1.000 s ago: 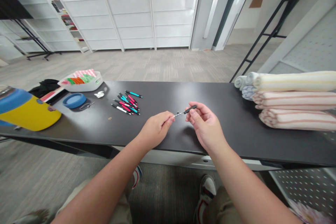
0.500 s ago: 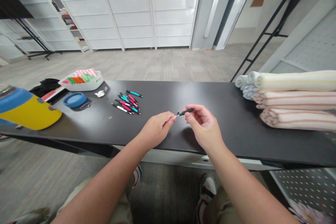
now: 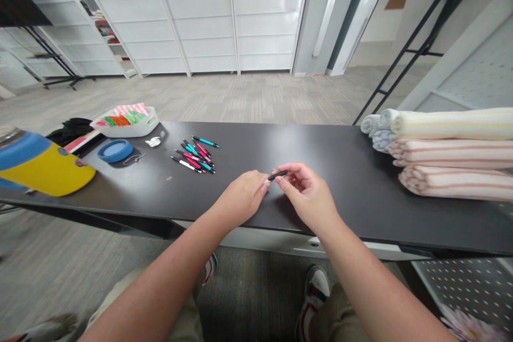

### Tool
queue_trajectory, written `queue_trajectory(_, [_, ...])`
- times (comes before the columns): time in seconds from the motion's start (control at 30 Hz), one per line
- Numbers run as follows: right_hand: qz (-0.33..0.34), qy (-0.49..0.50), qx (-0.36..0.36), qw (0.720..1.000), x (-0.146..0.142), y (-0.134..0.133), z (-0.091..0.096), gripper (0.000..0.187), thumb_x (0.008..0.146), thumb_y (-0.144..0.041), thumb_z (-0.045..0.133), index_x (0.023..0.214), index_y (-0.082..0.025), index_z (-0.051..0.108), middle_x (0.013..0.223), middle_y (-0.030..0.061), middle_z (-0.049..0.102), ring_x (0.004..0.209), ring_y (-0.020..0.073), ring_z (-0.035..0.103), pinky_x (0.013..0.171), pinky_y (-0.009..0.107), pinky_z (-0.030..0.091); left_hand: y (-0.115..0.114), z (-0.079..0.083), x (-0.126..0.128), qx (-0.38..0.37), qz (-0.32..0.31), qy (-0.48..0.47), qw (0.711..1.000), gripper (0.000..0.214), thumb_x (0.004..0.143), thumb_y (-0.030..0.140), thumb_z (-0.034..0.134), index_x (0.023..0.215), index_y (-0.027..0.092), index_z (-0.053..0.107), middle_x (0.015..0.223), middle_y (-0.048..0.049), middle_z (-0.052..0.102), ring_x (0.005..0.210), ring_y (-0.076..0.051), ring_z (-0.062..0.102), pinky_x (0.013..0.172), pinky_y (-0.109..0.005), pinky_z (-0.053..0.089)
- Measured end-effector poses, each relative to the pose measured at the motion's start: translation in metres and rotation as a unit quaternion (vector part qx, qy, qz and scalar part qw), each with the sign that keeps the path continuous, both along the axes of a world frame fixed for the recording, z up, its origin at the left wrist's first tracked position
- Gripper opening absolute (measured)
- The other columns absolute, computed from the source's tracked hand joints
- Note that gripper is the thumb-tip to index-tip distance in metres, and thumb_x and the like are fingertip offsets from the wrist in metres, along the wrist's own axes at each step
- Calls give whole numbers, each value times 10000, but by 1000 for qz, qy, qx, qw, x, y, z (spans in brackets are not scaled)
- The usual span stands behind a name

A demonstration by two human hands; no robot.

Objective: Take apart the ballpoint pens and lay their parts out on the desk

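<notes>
Over the black tabletop (image 3: 344, 181), my left hand (image 3: 243, 196) is closed around a pen, mostly hidden in the fingers; a bit of white shows at its fingertips. The pen's black end section (image 3: 278, 175) sticks out toward the right. My right hand (image 3: 308, 192) pinches this black section between thumb and fingers, and the two hands nearly touch. Left of them lies a loose pile of pens (image 3: 194, 157) in red, teal and white with black ends.
Rolled striped towels (image 3: 452, 152) are stacked at the right. To the left are a yellow and blue container (image 3: 48, 165), a blue lid (image 3: 115, 150), a crumpled white tissue (image 3: 153, 141) and a white basket (image 3: 136, 127) with colourful contents.
My right hand has moved slightly left, bringing the black section up against my left fingertips. The thin shiny part that showed between the hands is now mostly covered.
</notes>
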State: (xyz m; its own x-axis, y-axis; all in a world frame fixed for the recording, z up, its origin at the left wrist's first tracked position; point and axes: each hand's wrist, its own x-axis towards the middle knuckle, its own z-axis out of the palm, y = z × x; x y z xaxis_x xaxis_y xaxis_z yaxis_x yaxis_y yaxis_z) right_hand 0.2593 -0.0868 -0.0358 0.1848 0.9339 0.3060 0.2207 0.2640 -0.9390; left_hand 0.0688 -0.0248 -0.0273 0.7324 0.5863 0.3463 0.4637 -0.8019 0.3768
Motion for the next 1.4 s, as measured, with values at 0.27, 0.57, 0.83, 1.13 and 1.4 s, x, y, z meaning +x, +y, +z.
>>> queue_trajectory(0.27, [-5, -11, -25, 1000, 4, -1, 3, 271, 927, -451, 730, 1095, -239, 715, 908, 42, 732, 755, 179, 611, 705, 313, 481, 1, 2, -3, -60, 20, -18, 998, 281, 1100, 317, 424, 1202, 187, 651, 1121, -83, 716, 1046, -222, 668, 915, -337, 502])
queue_trajectory(0.57, [0, -40, -43, 998, 4, -2, 4, 292, 912, -486, 737, 1071, -241, 728, 767, 1, 665, 698, 170, 590, 667, 300, 464, 1, 2, -5, -49, 22, 10, 998, 304, 1102, 340, 414, 1218, 212, 664, 1034, -63, 689, 968, -209, 655, 848, -312, 493])
queue_trajectory(0.83, [-15, -207, -56, 977, 17, -8, 7, 277, 924, -513, 707, 1003, -249, 732, 716, -5, 706, 614, 170, 598, 600, 297, 429, 1, 3, -2, -11, 17, 77, 997, 309, 1097, 328, 413, 1228, 225, 672, 1025, -66, 688, 955, -216, 648, 846, -318, 503])
queue_trajectory(1.13, [53, -296, -55, 952, 25, -15, 12, 295, 986, -471, 622, 1188, -261, 668, 784, -1, 713, 655, 184, 639, 621, 306, 436, 0, 5, 0, 7, 3, 106, 994, 276, 1089, 299, 448, 1205, 216, 685, 1035, -71, 694, 976, -222, 657, 859, -326, 503])
queue_trajectory(1.4, [69, -339, -55, 937, 34, -18, 12, 223, 1040, -417, 529, 1018, -263, 690, 837, 16, 739, 721, 193, 667, 664, 315, 444, 0, 6, 1, 4, -4, 110, 994, 292, 1093, 319, 436, 1208, 235, 690, 1024, -70, 690, 975, -220, 654, 861, -322, 503])
